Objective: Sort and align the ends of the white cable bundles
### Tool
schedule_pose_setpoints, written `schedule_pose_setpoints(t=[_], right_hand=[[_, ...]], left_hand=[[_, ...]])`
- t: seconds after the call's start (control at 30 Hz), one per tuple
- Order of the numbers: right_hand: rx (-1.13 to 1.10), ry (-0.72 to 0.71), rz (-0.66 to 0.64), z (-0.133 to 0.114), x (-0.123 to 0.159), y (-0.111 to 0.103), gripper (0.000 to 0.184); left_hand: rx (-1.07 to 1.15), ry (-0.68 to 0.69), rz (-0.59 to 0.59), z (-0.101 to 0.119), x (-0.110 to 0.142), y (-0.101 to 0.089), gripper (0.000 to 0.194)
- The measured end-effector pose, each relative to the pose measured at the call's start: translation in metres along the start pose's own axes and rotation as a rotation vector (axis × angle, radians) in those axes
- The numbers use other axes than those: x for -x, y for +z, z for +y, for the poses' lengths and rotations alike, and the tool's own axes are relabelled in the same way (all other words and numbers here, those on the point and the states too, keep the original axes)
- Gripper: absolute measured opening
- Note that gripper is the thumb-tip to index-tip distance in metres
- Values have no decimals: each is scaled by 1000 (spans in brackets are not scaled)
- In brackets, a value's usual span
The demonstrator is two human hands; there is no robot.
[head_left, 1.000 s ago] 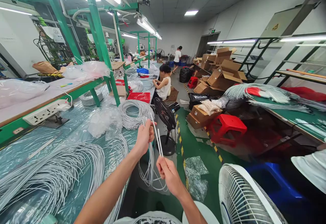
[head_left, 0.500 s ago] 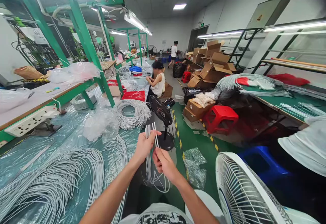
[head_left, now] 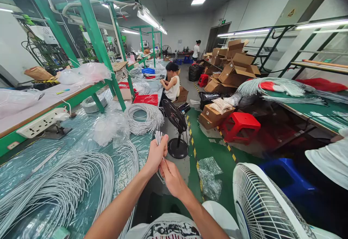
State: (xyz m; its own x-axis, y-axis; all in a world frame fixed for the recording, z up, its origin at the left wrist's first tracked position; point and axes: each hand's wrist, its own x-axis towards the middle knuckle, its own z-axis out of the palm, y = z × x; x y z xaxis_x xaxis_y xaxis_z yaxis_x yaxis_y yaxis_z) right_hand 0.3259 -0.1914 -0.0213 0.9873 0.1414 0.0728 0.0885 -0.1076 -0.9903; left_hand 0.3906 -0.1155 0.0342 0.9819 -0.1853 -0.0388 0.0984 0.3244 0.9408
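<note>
Upright in the middle of the head view is a bunch of white cables (head_left: 158,136), with its ends sticking out above my left hand (head_left: 155,155), whose fingers are wrapped round it. Just below and to the right, my right hand (head_left: 172,177) is closed, its fingertips against the lower part of the bunch and touching the left hand. Which strands it pinches is hidden. A few cable lengths hang beneath the hands. To the left, a large spread of white cables (head_left: 62,181) and a coiled cable bundle (head_left: 144,119) lie on the plastic-covered bench (head_left: 92,143).
A black fan (head_left: 175,117) stands past my hands; a white fan (head_left: 261,202) is close at right. Red stool (head_left: 240,126), cardboard boxes (head_left: 236,65) and bubble wrap (head_left: 210,177) sit along the aisle. One person (head_left: 172,86) sits at the bench, another (head_left: 196,50) stands farther back.
My hands have come together; the few strands my right hand held apart from the bunch no longer show separately. The view has shifted slightly left.
</note>
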Motion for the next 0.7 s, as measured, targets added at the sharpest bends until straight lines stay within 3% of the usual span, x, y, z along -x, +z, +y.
schedule_pose_setpoints(t=[0.2,0.33,0.43,0.53,0.6,0.7], right_hand=[[216,-32,51,-5,-3,-1,54],[450,-1,55,-8,-4,-11,40],[546,-15,223,-8,-3,-18,26],[544,-103,366,-4,-6,-24,35],[424,-127,291,-1,-12,-27,44],[4,-40,-101,-2,-26,-29,33]], left_hand=[[77,-39,-3,-1,0,0,68],[91,-20,35,-4,-3,-4,64],[206,-32,67,-1,-6,-7,64],[258,-23,33,7,-7,-6,65],[237,-27,-9,11,-7,-4,65],[171,-51,-68,16,-9,1,66]])
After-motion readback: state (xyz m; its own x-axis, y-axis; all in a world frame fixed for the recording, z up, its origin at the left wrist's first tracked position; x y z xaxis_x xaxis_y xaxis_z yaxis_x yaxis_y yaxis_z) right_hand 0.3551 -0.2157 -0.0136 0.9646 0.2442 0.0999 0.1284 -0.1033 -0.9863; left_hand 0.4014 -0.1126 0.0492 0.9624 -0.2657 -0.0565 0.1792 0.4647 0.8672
